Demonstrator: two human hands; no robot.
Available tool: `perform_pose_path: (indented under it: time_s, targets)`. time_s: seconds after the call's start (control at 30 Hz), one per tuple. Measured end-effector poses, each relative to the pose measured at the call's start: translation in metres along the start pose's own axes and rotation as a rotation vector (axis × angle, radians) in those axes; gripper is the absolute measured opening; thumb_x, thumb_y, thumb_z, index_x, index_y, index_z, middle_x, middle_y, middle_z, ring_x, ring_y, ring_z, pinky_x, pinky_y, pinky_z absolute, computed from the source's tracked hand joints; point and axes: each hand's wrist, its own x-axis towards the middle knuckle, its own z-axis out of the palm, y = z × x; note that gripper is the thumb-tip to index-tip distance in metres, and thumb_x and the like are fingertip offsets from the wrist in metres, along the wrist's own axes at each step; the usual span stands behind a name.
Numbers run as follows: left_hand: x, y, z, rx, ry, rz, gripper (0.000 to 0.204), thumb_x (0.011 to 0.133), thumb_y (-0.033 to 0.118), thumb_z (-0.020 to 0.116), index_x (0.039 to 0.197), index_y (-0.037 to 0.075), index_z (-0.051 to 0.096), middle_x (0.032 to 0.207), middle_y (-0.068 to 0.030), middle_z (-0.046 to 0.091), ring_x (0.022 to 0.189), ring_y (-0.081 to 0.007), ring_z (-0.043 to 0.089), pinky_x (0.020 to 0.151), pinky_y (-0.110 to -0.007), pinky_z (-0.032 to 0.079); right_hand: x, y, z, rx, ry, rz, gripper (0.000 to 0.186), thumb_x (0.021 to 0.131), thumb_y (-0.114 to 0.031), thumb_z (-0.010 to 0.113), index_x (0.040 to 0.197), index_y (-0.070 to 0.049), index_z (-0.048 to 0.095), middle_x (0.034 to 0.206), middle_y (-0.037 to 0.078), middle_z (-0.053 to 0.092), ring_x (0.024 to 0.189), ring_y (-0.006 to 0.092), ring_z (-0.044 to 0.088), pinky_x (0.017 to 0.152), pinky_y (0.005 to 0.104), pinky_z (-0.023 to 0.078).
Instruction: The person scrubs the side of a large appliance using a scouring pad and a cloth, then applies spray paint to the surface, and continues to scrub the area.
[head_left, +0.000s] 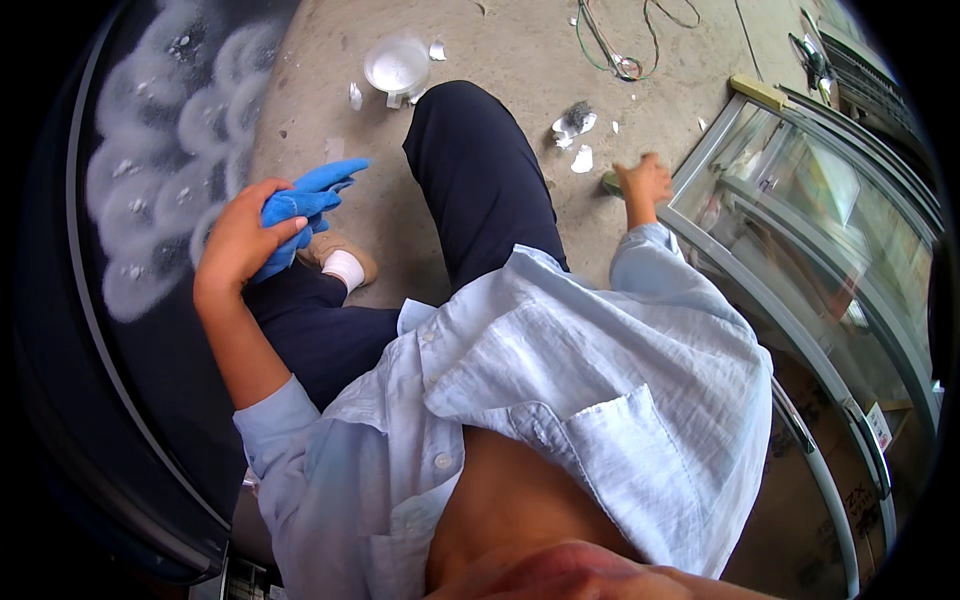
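Observation:
My left hand (238, 232) is closed round a bunched blue cloth (303, 207), its thumb lying over the folds. Just left of that hand stands a dark panel (70, 330), marked with overlapping whitish rings and swirls of residue (150, 170). On the other side, my right hand (645, 180) reaches down low with its fingers apart, slightly smeared by motion. Beside it on the floor is a small greenish block (612, 183); whether the fingers touch it I cannot tell.
A clear plastic tub with white contents (397, 68) stands on the concrete floor (330, 90). White scraps (582, 158) and a grey wad (577, 115) lie nearby. Thin cables (625, 65) curl farther off. Metal-framed glass panels (800, 200) lean along the right.

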Motion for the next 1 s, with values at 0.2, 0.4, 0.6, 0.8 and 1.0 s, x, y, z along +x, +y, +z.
perform_pose_path:
  time_s: [0.2,0.4,0.6,0.8,1.0]
  targets:
    - [0.002,0.014,-0.005,0.059,0.146,0.019,0.045,0.081,0.042,0.072,0.103,0.003,0.067,0.099,-0.0192,0.066,0.092,-0.0357,0.063,0.081,-0.039,0.048,0.063,-0.072,0.092,0.357,-0.173,-0.218,0.053,0.081,-0.044,0.073,0.121,-0.013,0.058,0.12,0.022,0.061,0.113,0.0401,0.058,0.093,0.047,0.048]
    - [-0.008,-0.002,-0.01,0.06,0.262,-0.039,0.053,0.085,0.049,0.067,0.097,-0.002,0.07,0.097,-0.0214,0.067,0.094,-0.0361,0.062,0.083,-0.04,0.048,0.072,-0.104,0.154,0.298,-0.125,-0.402,0.055,0.079,-0.035,0.074,0.115,0.002,0.055,0.11,0.026,0.065,0.102,0.0418,0.063,0.086,0.0487,0.05]
    - [-0.02,-0.007,-0.017,-0.047,0.254,0.027,0.042,0.088,0.041,0.063,0.099,0.001,0.071,0.105,-0.0172,0.067,0.099,-0.0352,0.062,0.086,-0.039,0.048,0.045,-0.155,0.088,0.744,-0.075,0.04,0.053,0.082,-0.022,0.072,0.127,-0.004,0.049,0.107,0.02,0.067,0.098,0.0353,0.066,0.082,0.0413,0.052]
    - [-0.012,-0.004,-0.01,-0.232,0.272,0.095,0.028,0.087,0.026,0.065,0.105,0.005,0.066,0.099,-0.0097,0.069,0.094,-0.0216,0.063,0.086,-0.034,0.049,0.03,-0.207,0.008,1.821,-0.955,-0.275,0.044,0.094,-0.02,0.065,0.132,-0.011,0.046,0.121,0.004,0.059,0.114,0.0201,0.057,0.1,0.0443,0.044]
    - [-0.006,0.042,-0.038,-0.145,0.134,0.092,0.031,0.089,0.03,0.064,0.108,0.006,0.066,0.098,-0.0102,0.068,0.096,-0.0195,0.062,0.087,-0.032,0.047,-0.015,-0.249,-0.058,1.925,-1.606,-0.468,0.024,0.095,-0.011,0.061,0.116,-0.016,0.052,0.118,0.002,0.061,0.114,0.022,0.058,0.105,0.0478,0.041]
